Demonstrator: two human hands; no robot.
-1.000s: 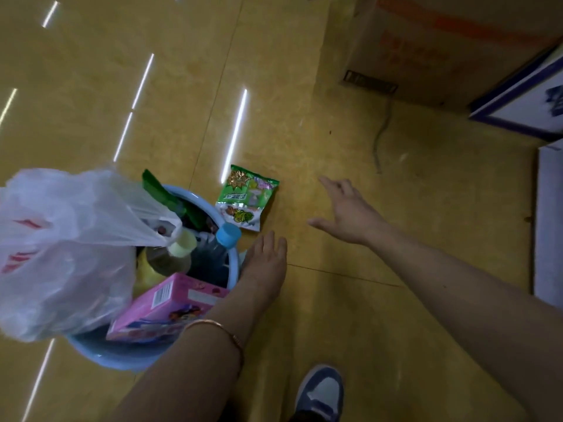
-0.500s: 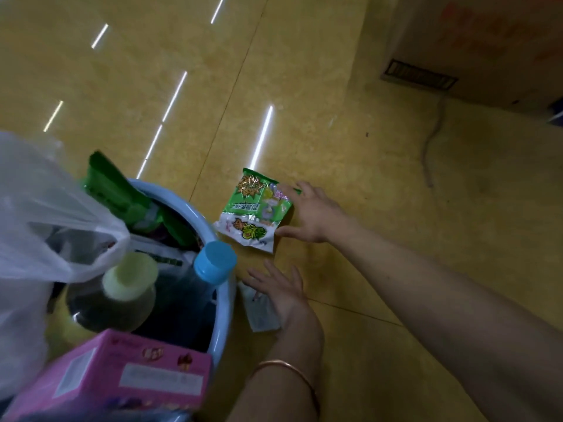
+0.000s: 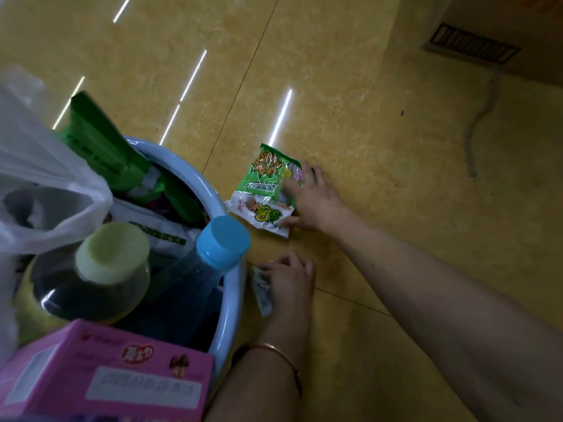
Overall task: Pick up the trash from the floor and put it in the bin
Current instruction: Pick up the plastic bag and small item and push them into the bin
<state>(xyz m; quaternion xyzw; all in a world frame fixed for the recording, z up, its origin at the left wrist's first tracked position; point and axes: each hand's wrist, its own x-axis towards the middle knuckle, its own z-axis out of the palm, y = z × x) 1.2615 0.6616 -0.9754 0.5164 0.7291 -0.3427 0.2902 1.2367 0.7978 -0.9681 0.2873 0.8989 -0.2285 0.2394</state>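
Note:
A green and white snack packet (image 3: 262, 190) lies on the yellow floor just right of the light blue bin (image 3: 236, 300). My right hand (image 3: 313, 202) is on the packet's right side, fingers over its top and thumb at its lower edge, gripping it. Nearer to me, my left hand (image 3: 289, 278), with a bangle on the wrist, curls its fingers on a small silvery wrapper (image 3: 263, 296) that lies on the floor against the bin's side.
The bin is full: a blue-capped bottle (image 3: 222, 242), a pale-lidded bottle (image 3: 112, 254), a pink box (image 3: 106, 376), green packaging (image 3: 100, 147) and a white plastic bag (image 3: 39, 178). A cardboard box (image 3: 518, 32) and a grey cable (image 3: 481, 117) are at the far right.
My right hand reached left to the green packet and now closes over it. My left hand dropped beside the bin onto the small wrapper and curled its fingers. The view moved lower and closer.

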